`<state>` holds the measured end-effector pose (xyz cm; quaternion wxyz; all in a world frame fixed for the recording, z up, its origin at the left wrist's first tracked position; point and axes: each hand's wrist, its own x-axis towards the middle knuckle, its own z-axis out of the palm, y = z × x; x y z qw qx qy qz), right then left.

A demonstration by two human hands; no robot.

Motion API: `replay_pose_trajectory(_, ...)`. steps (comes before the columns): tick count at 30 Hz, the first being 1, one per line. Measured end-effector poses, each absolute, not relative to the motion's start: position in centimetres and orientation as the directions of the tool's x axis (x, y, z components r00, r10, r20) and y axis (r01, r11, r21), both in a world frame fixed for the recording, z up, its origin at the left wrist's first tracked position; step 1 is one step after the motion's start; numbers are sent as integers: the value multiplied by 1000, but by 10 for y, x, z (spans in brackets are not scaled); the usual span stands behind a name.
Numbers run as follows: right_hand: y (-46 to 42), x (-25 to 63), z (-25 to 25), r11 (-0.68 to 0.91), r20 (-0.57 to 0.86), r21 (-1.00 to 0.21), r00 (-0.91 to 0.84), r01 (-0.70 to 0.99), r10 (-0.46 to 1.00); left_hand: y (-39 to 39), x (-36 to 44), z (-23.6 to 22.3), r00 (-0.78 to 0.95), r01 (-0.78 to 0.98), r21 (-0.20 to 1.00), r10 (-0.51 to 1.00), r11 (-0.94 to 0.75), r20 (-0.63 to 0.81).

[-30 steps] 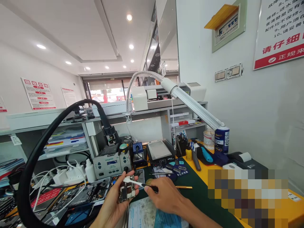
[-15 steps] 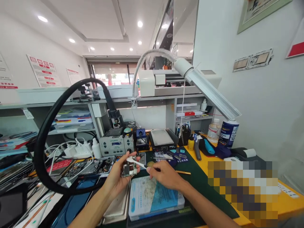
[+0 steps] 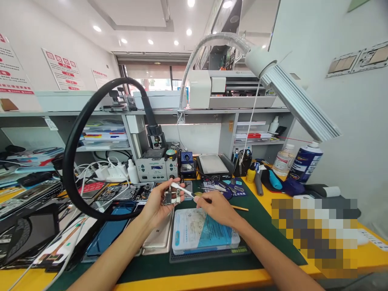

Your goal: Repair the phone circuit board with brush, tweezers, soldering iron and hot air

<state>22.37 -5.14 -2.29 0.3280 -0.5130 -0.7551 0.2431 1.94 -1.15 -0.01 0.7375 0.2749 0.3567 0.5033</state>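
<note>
My left hand (image 3: 157, 205) holds a small phone circuit board (image 3: 172, 197) by its edges, tilted towards me. Dark chips and silver shields show on the board. My right hand (image 3: 217, 208) pinches a slim brush (image 3: 184, 189), shaped like a toothbrush, by its dark grip. Its white head lies over the board's upper part; whether the bristles touch is unclear. A golden handle end (image 3: 241, 208) shows beyond the right hand, apparently part of the same tool. Below the hands lies a blue and white plastic case (image 3: 189, 230), on a dark flat tray.
A gold phone back cover (image 3: 156, 238) and a blue phone (image 3: 110, 232) lie left of the case. Behind are a rework station (image 3: 156, 167), a hot plate (image 3: 214, 165) and tweezers. A black hose (image 3: 68, 169) arches at left; a lamp (image 3: 300, 101) hangs at right.
The camera view has shifted, so the bench sits higher and its front edge shows. Both hands keep their holds, with the brush still over the board.
</note>
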Motion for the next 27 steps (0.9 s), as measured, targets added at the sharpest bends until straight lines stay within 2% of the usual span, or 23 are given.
replay_pose_trajectory(4,-50,226,-23,374,409,-578,-140,725,902,-10,21,-1,230,-545,765,938,344,-258)
replay_pose_trajectory(6,-50,227,-23,378,373,-612,-168,695,913,-9,21,-3,228,-544,766,939,341,-256)
replay_pose_trajectory(8,-49,230,-22,357,277,-692,-226,628,934,-9,21,-4,232,-542,768,939,341,-253)
replay_pose_trajectory(10,-49,231,-22,350,249,-701,-248,622,936,-9,21,-5,235,-537,770,938,343,-255)
replay_pose_trajectory(14,-49,233,-23,421,542,-474,-121,773,832,-8,20,-5,237,-518,778,934,355,-269)
replay_pose_trajectory(17,-47,243,-17,384,659,-456,15,803,752,-7,20,-3,222,-502,791,936,350,-274)
replay_pose_trajectory(22,-39,292,1,131,589,-519,243,845,771,-5,19,-1,173,-472,822,948,318,-268)
replay_pose_trajectory(27,-35,336,-1,58,387,-495,160,867,908,-9,20,0,156,-426,851,952,307,-265)
